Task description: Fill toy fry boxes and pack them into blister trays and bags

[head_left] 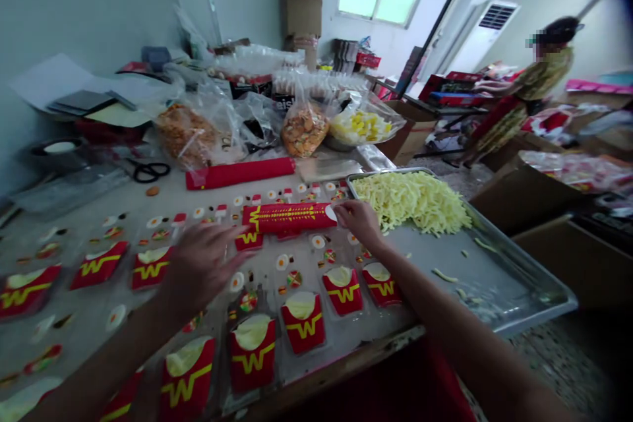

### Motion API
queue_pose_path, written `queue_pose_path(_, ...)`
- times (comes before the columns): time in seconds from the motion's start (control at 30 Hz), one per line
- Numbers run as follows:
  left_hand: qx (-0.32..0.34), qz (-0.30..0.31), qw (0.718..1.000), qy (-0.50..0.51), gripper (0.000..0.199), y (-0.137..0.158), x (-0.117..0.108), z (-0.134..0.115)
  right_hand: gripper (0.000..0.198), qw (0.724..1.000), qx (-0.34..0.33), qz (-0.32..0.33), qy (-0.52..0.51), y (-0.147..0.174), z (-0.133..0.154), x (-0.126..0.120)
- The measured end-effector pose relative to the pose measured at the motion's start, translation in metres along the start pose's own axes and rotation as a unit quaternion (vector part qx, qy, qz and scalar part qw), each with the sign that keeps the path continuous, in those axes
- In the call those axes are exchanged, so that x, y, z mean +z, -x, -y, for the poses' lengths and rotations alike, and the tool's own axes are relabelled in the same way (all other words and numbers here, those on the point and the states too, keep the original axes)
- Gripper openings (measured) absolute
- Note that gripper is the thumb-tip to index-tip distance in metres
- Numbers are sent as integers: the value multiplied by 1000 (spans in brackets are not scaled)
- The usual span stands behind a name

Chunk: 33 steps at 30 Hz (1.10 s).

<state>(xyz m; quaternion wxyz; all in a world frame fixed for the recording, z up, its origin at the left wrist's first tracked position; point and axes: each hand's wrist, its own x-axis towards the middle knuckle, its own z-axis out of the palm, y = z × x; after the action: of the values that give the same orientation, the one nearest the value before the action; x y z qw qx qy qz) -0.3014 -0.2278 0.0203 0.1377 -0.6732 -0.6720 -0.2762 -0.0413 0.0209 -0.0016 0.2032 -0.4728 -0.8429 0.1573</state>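
A long nested stack of small red French-fry cartons [291,213], yellow W marks at its left end, lies over the rows of clear plastic trays. My right hand [360,219] pinches the stack's right end, near a whitish curved part. To the left, my left hand [200,267] is slightly blurred, its fingers stretched toward the stack with nothing visible in them. A single red carton [248,239] sits under the stack's left end. Nearer me, several filled trays each hold a red carton [302,323] and small toy food pieces such as a fried egg [281,262].
A metal tray [514,277] on the right bears a heap of pale yellow toy fries [410,198]. Behind are a red stack [240,173], black scissors [150,171] and bags of small pieces [305,128]. Cardboard boxes [524,194] stand right; another person [529,89] stands farther back.
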Motion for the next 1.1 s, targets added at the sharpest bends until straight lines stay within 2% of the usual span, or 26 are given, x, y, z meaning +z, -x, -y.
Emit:
queue_pose_path(0.07, 61, 75, 995, -11, 60, -63, 58, -28, 29, 999, 9, 31, 5, -13, -1, 9)
queue_pose_path(0.13, 82, 137, 987, -9, 81, -118, 113, -55, 25, 998, 25, 56, 5, -20, 5, 19)
queue_pose_path(0.2, 77, 208, 975, -1, 71, -154, 153, -71, 22, 996, 44, 78, 1, -24, 8, 25)
queue_pose_path(0.27, 74, 269, 960, 11, 51, -171, 173, -71, 20, 994, 60, 96, -3, -28, 7, 25)
queue_pose_path(0.33, 71, 293, 953, 37, 48, -176, 180, -60, 21, 992, 73, 101, -4, -30, 2, 19)
queue_pose_path(0.4, 49, 284, 955, 69, 63, -174, 179, -47, 24, 993, 81, 82, 2, -26, -3, 8)
queue_pose_path(0.47, 21, 253, 963, 88, 85, -171, 178, -44, 23, 997, 61, 32, 37, -17, -5, -4)
queue_pose_path(0.57, 39, 190, 973, 127, 107, -171, 179, -69, 19, 993, -34, -28, 113, 1, -5, -21)
queue_pose_path(0.63, 56, 181, 968, 162, 103, -172, 181, -97, 19, 986, -100, -9, 131, 10, -12, -36)
queue_pose_path(0.67, 52, 187, 966, 170, 98, -173, 182, -109, 21, 985, -109, 11, 131, 12, -21, -46)
queue_pose_path(0.7, 39, 193, 966, 171, 95, -174, 183, -120, 24, 986, -93, 30, 132, 13, -35, -57)
queue_pose_path(0.77, 5, 197, 967, 160, 95, -175, 181, -135, 34, 988, 11, 39, 147, 13, -75, -83)
queue_pose_path(0.83, -23, 200, 968, 152, 98, -175, 177, -144, 36, 972, 147, 4, 182, 12, -126, -106)
queue_pose_path(0.87, -36, 209, 965, 151, 99, -175, 174, -148, 36, 963, 182, -13, 199, 13, -152, -113)
queue_pose_path(0.97, -54, 240, 955, 163, 95, -175, 165, -168, 59, 956, 185, -17, 229, 23, -209, -121)
queue_pose_path(1.03, -41, 235, 953, 187, 93, -174, 160, -183, 57, 966, 140, 9, 218, 35, -229, -124)
queue_pose_path(1.1, -27, 223, 952, 207, 92, -173, 158, -196, 47, 984, 72, 68, 148, 51, -243, -136)
